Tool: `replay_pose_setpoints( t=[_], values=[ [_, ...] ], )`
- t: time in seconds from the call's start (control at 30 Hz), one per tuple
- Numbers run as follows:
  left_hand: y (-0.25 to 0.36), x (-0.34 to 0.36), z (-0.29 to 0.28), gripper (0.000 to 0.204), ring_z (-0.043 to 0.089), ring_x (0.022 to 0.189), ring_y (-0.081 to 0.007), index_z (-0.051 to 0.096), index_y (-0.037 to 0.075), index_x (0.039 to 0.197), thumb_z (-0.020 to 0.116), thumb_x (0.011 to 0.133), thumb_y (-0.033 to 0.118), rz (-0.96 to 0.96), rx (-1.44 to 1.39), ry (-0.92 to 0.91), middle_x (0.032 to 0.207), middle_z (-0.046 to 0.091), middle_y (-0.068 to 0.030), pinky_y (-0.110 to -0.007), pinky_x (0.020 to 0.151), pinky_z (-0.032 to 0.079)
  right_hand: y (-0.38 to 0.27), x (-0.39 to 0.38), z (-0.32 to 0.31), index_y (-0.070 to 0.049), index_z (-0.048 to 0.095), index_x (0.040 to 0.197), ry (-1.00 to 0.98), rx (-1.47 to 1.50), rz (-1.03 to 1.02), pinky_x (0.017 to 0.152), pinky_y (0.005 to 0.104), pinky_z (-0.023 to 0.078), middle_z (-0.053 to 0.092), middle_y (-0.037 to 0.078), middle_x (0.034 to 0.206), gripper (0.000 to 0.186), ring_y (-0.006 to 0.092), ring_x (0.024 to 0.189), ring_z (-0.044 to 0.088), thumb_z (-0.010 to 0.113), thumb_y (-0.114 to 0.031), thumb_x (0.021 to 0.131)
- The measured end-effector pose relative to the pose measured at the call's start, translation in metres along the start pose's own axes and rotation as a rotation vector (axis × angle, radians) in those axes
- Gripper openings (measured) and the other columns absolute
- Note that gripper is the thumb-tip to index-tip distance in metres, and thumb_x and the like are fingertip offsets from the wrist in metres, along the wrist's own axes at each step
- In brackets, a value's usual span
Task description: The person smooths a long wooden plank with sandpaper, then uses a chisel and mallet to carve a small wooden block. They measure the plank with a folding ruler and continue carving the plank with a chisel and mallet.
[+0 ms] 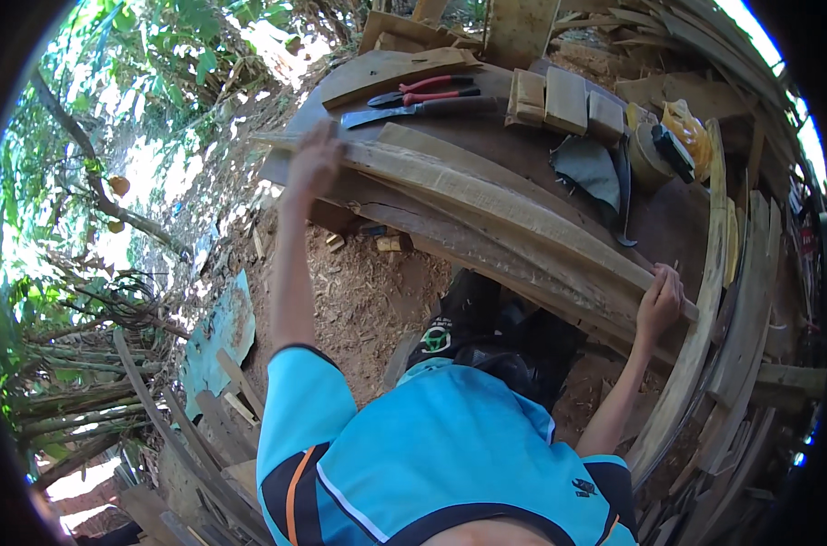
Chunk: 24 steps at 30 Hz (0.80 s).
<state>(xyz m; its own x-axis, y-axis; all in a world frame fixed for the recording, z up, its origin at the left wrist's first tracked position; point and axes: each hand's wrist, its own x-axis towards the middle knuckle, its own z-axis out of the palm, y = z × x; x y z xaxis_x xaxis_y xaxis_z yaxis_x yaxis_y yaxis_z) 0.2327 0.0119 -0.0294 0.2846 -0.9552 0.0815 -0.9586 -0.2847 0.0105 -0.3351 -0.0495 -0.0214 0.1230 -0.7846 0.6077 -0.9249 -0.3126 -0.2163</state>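
A long, narrow wooden plank (486,194) lies slantwise across the workbench (513,114), from far left to near right. My right hand (661,302) is closed around its near right end. Across its far left end lies my left hand (318,162), smeared by motion, so its grip is unclear. Under and beside the plank, other rough boards (441,234) run the same way. Beyond my left hand are a broad-bladed knife (381,116) with a dark handle and red-handled pliers (431,93).
Wood blocks (565,100), a grey piece of cloth-like material (588,173), a curved blade (624,191), a tape roll (648,156) and a yellow plastic bag (686,132) sit on the bench. Long boards (736,318) stand along the right. Shavings (368,309) litter the ground.
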Motion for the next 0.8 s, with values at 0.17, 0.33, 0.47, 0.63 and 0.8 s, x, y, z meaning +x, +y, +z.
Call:
replay_pose_setpoints(
  t=[0.17,0.33,0.47,0.63,0.8],
  values=[
    [0.164,-0.053,-0.002,0.052,0.022,0.133,-0.0279,0.024,0.005,0.139,0.031,0.094,0.031,0.276,-0.279,0.274,0.143,0.026,-0.0150,-0.038,0.111,0.013,0.006,-0.002,-0.002,-0.004,0.060,0.084,-0.010,0.016,-0.034,0.075,0.0365,0.043,0.063,0.008,0.088,0.028,0.0270,0.083,0.059,0.039,-0.018,0.093],
    [0.114,-0.036,0.000,0.052,0.022,0.134,-0.0257,0.026,0.005,0.138,0.027,0.095,0.033,0.053,-0.262,0.268,0.143,0.027,-0.0135,-0.037,0.111,0.014,0.015,-0.001,-0.005,-0.004,0.061,0.085,-0.006,0.023,-0.049,0.075,0.0365,0.044,0.063,0.008,0.088,0.027,0.0269,0.083,0.059,0.039,-0.018,0.093],
    [0.020,-0.013,0.013,0.054,0.016,0.136,-0.0242,0.026,0.003,0.138,0.020,0.095,0.036,-0.187,-0.249,0.362,0.147,0.018,-0.0120,-0.036,0.111,0.010,0.003,0.000,-0.001,-0.004,0.061,0.086,-0.016,0.025,-0.037,0.075,0.0369,0.044,0.063,0.008,0.088,0.027,0.0267,0.084,0.059,0.039,-0.018,0.093],
    [0.124,-0.040,0.010,0.054,0.018,0.135,-0.0255,0.023,0.003,0.139,0.026,0.094,0.034,0.138,-0.146,0.163,0.146,0.020,-0.0133,-0.036,0.112,0.009,0.008,-0.004,-0.001,-0.005,0.061,0.087,-0.021,-0.018,-0.021,0.076,0.0371,0.043,0.063,0.007,0.089,0.027,0.0260,0.084,0.059,0.039,-0.019,0.093],
    [0.087,-0.030,0.007,0.051,0.022,0.134,-0.0268,0.025,0.002,0.138,0.027,0.094,0.028,0.107,-0.223,0.250,0.144,0.026,-0.0137,-0.038,0.110,0.015,0.009,-0.002,-0.004,-0.006,0.060,0.087,-0.020,0.039,-0.059,0.076,0.0372,0.042,0.063,0.007,0.089,0.026,0.0261,0.084,0.058,0.038,-0.019,0.093]
  ],
)
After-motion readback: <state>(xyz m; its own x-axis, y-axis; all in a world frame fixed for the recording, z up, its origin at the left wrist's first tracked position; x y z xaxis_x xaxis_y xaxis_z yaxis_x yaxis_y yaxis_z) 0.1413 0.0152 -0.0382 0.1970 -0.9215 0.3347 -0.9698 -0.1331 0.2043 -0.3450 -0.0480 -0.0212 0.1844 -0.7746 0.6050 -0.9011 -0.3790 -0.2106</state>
